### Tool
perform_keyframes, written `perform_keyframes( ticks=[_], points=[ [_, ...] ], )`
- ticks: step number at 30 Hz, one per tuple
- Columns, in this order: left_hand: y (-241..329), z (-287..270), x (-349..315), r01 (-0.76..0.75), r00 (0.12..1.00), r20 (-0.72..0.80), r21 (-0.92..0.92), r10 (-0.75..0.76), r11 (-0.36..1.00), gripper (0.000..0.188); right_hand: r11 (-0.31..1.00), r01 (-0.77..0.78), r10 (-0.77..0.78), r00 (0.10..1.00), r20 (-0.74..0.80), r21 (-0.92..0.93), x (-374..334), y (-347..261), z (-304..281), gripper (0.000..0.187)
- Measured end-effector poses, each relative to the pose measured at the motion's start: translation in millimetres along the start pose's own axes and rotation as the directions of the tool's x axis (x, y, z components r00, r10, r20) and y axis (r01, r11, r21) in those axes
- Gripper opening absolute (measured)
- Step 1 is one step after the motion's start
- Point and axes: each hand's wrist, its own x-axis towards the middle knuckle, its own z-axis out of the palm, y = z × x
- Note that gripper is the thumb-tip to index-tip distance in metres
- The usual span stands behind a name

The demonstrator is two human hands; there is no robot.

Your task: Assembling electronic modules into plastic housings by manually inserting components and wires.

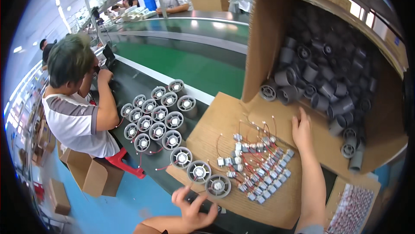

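Grey plastic housings (320,88) crowd the big cardboard box (264,43) at the upper right of the frame, their rear rows lost in shadow and too overlapped to count. The right hand (304,134) is at the box's lower lip, its fingers extended and gripping nothing visible, the nearest housings just beyond the fingertips. The left hand (195,216), lower centre, is bent with fingers apart; a dark object (191,197) behind them is partly covered, and I cannot tell whether they grip it. Just above that hand, fitted housings (199,172) stand in a diagonal row of three, and fifteen more (158,130) cluster left of centre on the counter (132,73), eighteen in all. Wired metal blocks (263,177) lie right of centre on a cardboard sheet (276,214), too tangled for a sure count. One co-worker (80,119) sits at the left.
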Motion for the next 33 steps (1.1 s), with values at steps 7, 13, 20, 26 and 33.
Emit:
perform_keyframes(
  ticks=[7, 13, 20, 26, 33],
  points=[
    [35, 18, 11, -0.199, 0.941, -0.068, -0.903, 0.331, 0.382, 0.02, 0.984, -0.091, 0.109, 0.987, 0.117, -0.155, 54, -43, 14, 0.064],
    [50, 32, -7, -0.012, 0.986, 0.094, -0.785, 0.139, 0.619, 0.015, 0.922, 0.055, -0.016, 0.994, 0.104, -0.384, 78, -13, 33, 0.051],
    [63, 24, 16, -0.125, 0.975, 0.023, -0.766, 0.221, 0.63, 0.015, 0.918, 0.015, -0.072, 0.989, -0.129, -0.395, 48, 0, 0, 0.059],
    [43, 40, -27, 0.722, 0.668, 0.737, -0.676, 0.107, 0.145, 0.058, 0.959, 0.072, -0.077, 0.997, 0.005, 0.274, -42, -32, -73, 0.039],
    [70, 40, 25, 0.826, 0.557, 0.828, -0.543, 0.069, -0.151, 0.063, 0.728, 0.53, -0.672, 0.678, 0.299, 0.435, -134, -45, -112, 0.029]
  ],
)
